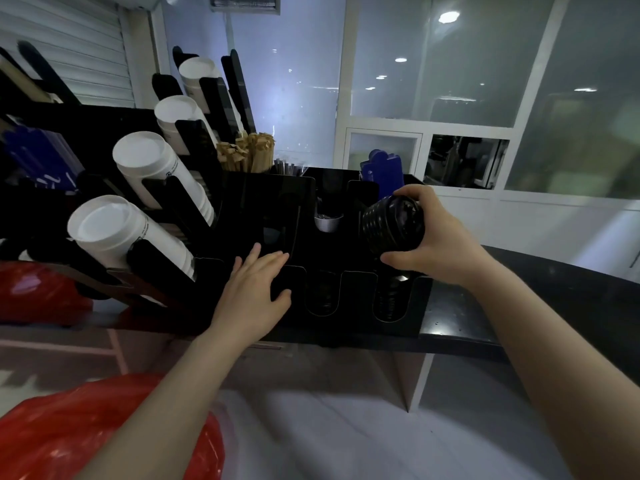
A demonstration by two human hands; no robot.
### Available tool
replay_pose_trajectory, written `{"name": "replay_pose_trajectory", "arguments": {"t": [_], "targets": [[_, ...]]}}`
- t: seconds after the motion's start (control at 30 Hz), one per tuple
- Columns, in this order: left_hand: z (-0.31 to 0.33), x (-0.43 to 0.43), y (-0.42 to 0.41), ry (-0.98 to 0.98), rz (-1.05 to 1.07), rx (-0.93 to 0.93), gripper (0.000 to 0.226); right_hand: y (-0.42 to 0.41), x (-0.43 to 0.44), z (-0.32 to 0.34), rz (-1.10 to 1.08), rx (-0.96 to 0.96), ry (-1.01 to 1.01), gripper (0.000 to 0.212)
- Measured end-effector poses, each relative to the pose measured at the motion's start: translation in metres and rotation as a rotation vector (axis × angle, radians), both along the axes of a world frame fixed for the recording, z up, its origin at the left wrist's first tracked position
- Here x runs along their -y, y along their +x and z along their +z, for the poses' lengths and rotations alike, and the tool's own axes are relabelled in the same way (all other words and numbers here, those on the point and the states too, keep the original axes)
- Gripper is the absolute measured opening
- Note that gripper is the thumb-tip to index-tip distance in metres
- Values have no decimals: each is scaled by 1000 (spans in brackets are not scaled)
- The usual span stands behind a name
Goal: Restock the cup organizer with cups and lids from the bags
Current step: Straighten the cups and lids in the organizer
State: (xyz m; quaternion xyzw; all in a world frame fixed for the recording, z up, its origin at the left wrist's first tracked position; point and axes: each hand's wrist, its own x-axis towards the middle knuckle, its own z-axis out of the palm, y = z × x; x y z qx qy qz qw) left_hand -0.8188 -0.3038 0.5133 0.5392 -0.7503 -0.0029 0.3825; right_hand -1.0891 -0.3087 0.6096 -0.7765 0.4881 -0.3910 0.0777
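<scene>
I am in the lid step of the restocking. My right hand (440, 244) grips a stack of black lids (393, 225), fingers and thumb curled round it. The stack lies on its side in the air, above the right end of the cup organizer (356, 299), which stands at the front edge of the bench (485, 306). My left hand (256, 289) is released, with the fingers straight, and rests flat on the organizer's front wall, I think to steady it.

The front right slot (389, 299) seems to hold some lids already, so I judge the stack goes there. The next move calls for turning the stack upright, bringing it over the slot opening and lowering it without catching the rims on the slot walls.

The white cups (145, 161) at the left carry small dark print on their sides, but it is too small to read. The red bag (86, 434) shows no writing.
</scene>
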Motion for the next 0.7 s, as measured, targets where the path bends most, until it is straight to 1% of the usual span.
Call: {"name": "replay_pose_trajectory", "arguments": {"t": [0.03,0.1,0.17,0.27,0.3,0.37,0.47,0.53,0.7], "targets": [[2,-5,-3,-20,9,-10,58,5,-6,-3,35,38,-16,83],[7,-20,-16,-92,-15,-122,55,16,-15,-8,118,95,-23,85],[17,-39,-32,-98,-117,-320,49,29,-22,-15,199,117,-13,86],[33,-62,-48,-2,-384,-660,32,46,-26,-27,317,85,4,93],[37,-68,-50,27,-438,-767,29,50,-26,-32,346,67,9,96],[38,-75,-49,57,-431,-908,29,56,-26,-39,392,47,26,94],[32,-78,-44,91,-370,-961,32,64,-28,-46,452,50,110,87],[28,-79,-41,118,-351,-993,32,69,-29,-49,473,49,147,88],[17,-84,-30,194,-349,-1120,28,88,-35,-59,478,49,97,93]]}}
